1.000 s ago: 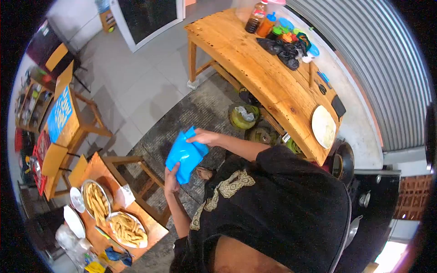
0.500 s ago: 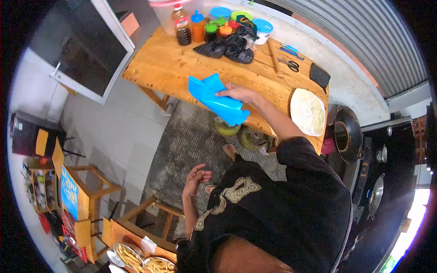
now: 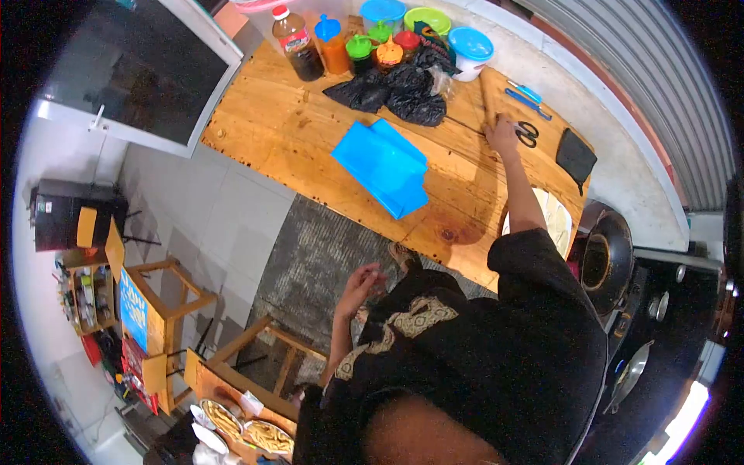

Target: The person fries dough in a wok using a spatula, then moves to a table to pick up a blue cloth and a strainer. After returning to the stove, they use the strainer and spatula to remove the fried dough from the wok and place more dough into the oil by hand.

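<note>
Right grip [image 3: 502,133] at scissors [image 3: 528,135]; I cannot tell if closed. Left grip [image 3: 360,288] empty, loosely curled. Scissors likely light, stiff; best held by loops.

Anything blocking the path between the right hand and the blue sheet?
Nothing visible: only bare tabletop lies between the right hand and the blue sheet. The black plastic bags sit off to the side, beside the bottles.

My right hand [image 3: 502,134] at the scissors [image 3: 528,133] and stick [image 3: 487,89] on the tabletop [image 3: 267,128], grip unclear, my left hand [image 3: 359,290] half-curled beside my shirt [image 3: 500,341], blue plastic [image 3: 385,169] lying flat, black bags [image 3: 415,91] beyond it, bottles [image 3: 332,53] behind them, plate [image 3: 557,221] beside my forearm [image 3: 525,194]
</note>
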### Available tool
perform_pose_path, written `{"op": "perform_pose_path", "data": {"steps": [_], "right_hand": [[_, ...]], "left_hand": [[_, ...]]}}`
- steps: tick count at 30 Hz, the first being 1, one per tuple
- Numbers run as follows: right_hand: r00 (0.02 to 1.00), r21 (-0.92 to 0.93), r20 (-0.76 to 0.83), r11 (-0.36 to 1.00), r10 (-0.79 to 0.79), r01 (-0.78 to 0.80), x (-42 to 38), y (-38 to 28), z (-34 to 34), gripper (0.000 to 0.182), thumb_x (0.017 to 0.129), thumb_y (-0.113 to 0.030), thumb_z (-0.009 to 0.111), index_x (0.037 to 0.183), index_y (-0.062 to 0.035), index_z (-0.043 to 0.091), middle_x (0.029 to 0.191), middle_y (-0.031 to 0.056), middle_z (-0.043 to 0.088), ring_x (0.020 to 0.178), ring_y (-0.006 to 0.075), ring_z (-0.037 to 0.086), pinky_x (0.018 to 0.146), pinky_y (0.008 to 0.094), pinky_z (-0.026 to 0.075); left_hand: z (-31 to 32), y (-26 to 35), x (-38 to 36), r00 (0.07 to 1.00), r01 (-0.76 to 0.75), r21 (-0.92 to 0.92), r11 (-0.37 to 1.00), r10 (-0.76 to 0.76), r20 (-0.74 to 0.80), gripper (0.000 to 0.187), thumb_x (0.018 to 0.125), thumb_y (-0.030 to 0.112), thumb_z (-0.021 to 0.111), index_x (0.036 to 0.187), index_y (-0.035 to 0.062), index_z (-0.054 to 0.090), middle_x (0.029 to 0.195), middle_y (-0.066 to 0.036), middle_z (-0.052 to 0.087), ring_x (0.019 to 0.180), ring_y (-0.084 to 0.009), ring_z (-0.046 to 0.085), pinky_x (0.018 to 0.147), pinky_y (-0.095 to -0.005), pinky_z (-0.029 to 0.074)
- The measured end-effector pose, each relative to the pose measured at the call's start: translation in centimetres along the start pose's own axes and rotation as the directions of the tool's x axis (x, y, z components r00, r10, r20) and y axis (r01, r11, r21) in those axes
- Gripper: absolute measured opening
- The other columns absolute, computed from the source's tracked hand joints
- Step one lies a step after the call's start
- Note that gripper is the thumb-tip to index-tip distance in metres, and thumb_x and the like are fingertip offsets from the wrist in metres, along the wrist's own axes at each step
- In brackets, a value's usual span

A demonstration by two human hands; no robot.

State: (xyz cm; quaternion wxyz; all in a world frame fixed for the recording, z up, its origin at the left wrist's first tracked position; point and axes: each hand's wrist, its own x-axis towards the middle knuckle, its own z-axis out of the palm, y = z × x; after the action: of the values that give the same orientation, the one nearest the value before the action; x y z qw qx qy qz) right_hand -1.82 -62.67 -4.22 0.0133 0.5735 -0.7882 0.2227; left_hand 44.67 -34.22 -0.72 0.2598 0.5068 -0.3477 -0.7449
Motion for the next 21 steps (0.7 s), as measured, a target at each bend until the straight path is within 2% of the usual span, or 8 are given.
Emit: {"op": "perform_pose_path", "data": {"steps": [6,8,10,13,15,16,18,21], "right_hand": [[0.97,0.462,-0.174,0.884,0.17,-0.072,-6.2,-5.4,-4.8,0.042,0.089,-0.021,0.048,0.121,0.0032,0.039,0.092,0.027,0.057,0.083,0.0414,0.057,0.069,0.0473,0.044],[0.971,0.36,-0.21,0.933,0.111,-0.029,-10.2,-6.1,-3.8,0.044,0.091,-0.018,0.045,0.128,0.0035,0.034,0.104,0.0277,0.055,0.092,0.0399,0.056,0.072,0.0435,0.047],[0.936,0.065,-0.242,0.958,-0.256,0.279,-12.7,-9.3,-6.1,0.047,0.092,-0.018,0.044,0.133,0.0019,0.031,0.118,0.026,0.05,0.104,0.0387,0.052,0.082,0.0425,0.046],[0.9,0.344,0.083,0.86,-0.428,0.377,-13.5,-11.0,-3.5,0.042,0.094,-0.022,0.043,0.13,-0.0004,0.039,0.129,0.0221,0.045,0.117,0.039,0.043,0.096,0.044,0.037],[0.786,0.163,0.327,0.851,-0.525,0.5,-12.9,-14.1,-5.3,0.036,0.095,-0.025,0.041,0.121,-0.0025,0.052,0.132,0.0192,0.042,0.12,0.0391,0.04,0.101,0.0451,0.032],[0.78,0.183,0.222,0.811,-0.585,0.556,-12.9,-13.2,-3.6,0.038,0.095,-0.025,0.04,0.125,-0.0034,0.047,0.132,0.0201,0.042,0.12,0.0394,0.04,0.099,0.0449,0.033],[0.734,0.178,0.002,0.722,-0.679,0.668,-12.5,-11.4,0.0,0.043,0.096,-0.026,0.039,0.134,-0.0053,0.038,0.131,0.0221,0.042,0.119,0.0402,0.04,0.096,0.0444,0.036],[0.693,0.273,0.016,0.67,-0.721,0.69,-11.4,-12.0,-1.1,0.044,0.094,-0.024,0.044,0.133,-0.0037,0.039,0.119,0.0237,0.05,0.107,0.0394,0.048,0.09,0.0454,0.04]], "left_hand": [[2.4,2.9,6.2,0.962,-0.243,0.07,0.967,0.25,-0.113,0.04,0.091,0.026,0.052,0.124,0.0049,0.044,0.101,-0.008,0.058,0.094,-0.0169,0.056,0.075,-0.0333,0.049],[3.7,3.8,7.6,0.962,-0.195,0.14,0.971,0.217,-0.168,0.041,0.09,0.026,0.053,0.123,0.0042,0.045,0.1,-0.009,0.059,0.092,-0.0167,0.057,0.075,-0.0322,0.048],[4.1,5.2,7.6,0.952,-0.091,0.228,0.969,0.152,-0.267,0.041,0.089,0.027,0.053,0.122,0.0034,0.046,0.099,-0.011,0.059,0.09,-0.0158,0.058,0.076,-0.0307,0.048],[3.0,5.2,9.2,0.955,-0.181,0.434,0.882,0.262,-0.136,0.043,0.089,0.031,0.051,0.12,0.0025,0.047,0.102,-0.012,0.06,0.09,-0.0175,0.058,0.076,-0.0313,0.048],[3.5,4.6,11.1,0.842,-0.423,0.461,0.78,0.526,-0.119,0.052,0.089,0.038,0.048,0.126,0.0022,0.043,0.118,-0.013,0.054,0.099,-0.024,0.056,0.084,-0.0372,0.047],[4.2,6.4,10.6,0.937,-0.328,0.298,0.896,0.349,-0.02,0.057,0.09,0.04,0.046,0.133,0.0044,0.036,0.127,-0.015,0.048,0.108,-0.027,0.052,0.092,-0.0391,0.042],[4.8,3.1,17.1,0.839,-0.506,0.435,0.745,0.542,0.047,0.069,0.089,0.042,0.045,0.14,0.002,0.019,0.121,-0.018,0.049,0.096,-0.0264,0.054,0.084,-0.0382,0.047],[6.5,4.7,16.6,0.917,-0.383,0.32,0.867,0.397,0.023,0.072,0.087,0.038,0.044,0.141,-0.0003,0.014,0.1,-0.016,0.056,0.078,-0.0216,0.056,0.072,-0.0374,0.049]]}}
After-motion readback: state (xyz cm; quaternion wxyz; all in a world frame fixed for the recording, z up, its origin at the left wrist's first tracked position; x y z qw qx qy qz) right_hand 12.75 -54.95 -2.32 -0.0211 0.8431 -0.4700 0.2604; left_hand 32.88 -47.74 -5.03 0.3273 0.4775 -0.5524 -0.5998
